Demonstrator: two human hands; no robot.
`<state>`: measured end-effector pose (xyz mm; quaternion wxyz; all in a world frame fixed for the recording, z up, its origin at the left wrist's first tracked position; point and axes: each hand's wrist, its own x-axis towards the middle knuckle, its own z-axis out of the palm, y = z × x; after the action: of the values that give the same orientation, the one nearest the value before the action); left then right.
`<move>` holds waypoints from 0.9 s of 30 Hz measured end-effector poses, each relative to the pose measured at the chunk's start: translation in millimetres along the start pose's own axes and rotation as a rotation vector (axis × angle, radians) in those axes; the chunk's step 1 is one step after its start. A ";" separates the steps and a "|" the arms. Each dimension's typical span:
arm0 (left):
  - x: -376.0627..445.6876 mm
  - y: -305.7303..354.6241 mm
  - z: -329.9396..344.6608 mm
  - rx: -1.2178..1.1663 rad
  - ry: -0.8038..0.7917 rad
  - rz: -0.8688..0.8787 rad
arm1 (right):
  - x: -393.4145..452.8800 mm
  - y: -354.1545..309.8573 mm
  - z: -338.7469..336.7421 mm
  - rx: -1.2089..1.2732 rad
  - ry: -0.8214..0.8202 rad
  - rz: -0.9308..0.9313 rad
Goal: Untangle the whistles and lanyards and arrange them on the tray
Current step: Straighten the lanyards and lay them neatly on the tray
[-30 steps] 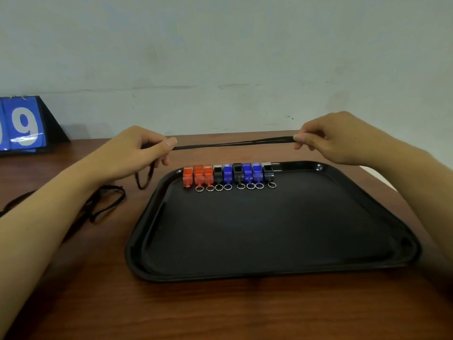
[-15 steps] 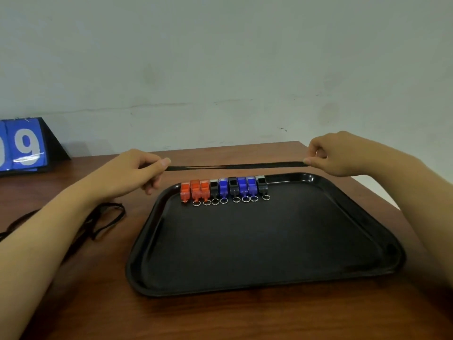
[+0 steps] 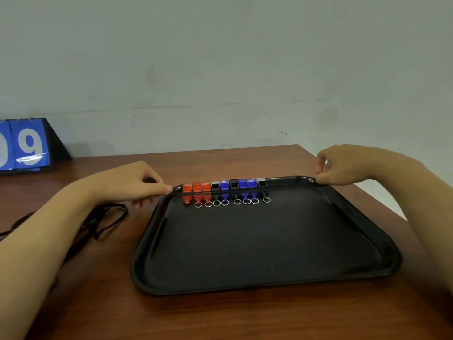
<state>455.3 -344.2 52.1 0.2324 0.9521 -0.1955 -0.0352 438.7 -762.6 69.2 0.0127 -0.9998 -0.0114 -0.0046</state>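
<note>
A wooden table [image 3: 220,315] is bearing a black tray [image 3: 269,278] at centre frame. The left hand [image 3: 132,182] and right hand [image 3: 343,165] are each pinching an end of a black lanyard [image 3: 282,179], stretching it over the tray's far rim behind a row of whistles [image 3: 224,190]. More lanyards [image 3: 110,217] are lying at left.

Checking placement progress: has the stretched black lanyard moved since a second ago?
Yes. The black lanyard has dropped from above the whistle row onto it.

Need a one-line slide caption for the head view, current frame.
Both hands, left hand and right hand, pinch a black lanyard stretched over nine whistles lined along the black tray's far edge.
</note>
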 end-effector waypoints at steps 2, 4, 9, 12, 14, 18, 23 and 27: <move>-0.1 -1.8 0.1 -0.004 0.006 -0.003 | -2.6 -0.2 -1.9 -0.011 -0.027 0.029; -1.0 -4.0 0.6 -0.012 -0.001 -0.009 | -4.4 0.7 -3.8 -0.021 -0.085 0.055; 1.5 -8.2 1.0 -0.055 -0.078 -0.056 | -3.9 2.2 -2.2 -0.061 -0.171 0.084; 3.0 -11.8 -0.2 -0.025 -0.096 -0.051 | -0.6 2.9 -3.7 -0.037 -0.162 0.107; 2.5 -12.7 0.2 -0.020 -0.108 -0.051 | -0.6 4.3 -4.6 -0.022 -0.168 0.121; 2.2 -12.7 2.5 -0.005 -0.128 -0.075 | -3.1 1.8 -2.2 0.007 -0.176 0.129; -2.5 -11.8 -0.4 0.012 -0.136 -0.087 | -3.6 0.1 -2.5 -0.103 -0.174 0.128; -5.8 -8.0 -4.2 0.084 -0.110 -0.093 | -3.5 0.5 -4.3 -0.170 -0.151 0.122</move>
<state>453.6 -333.6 52.1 0.1794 0.9657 -0.1649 -0.0901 435.2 -763.3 73.5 -0.0725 -0.9937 0.0487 0.0705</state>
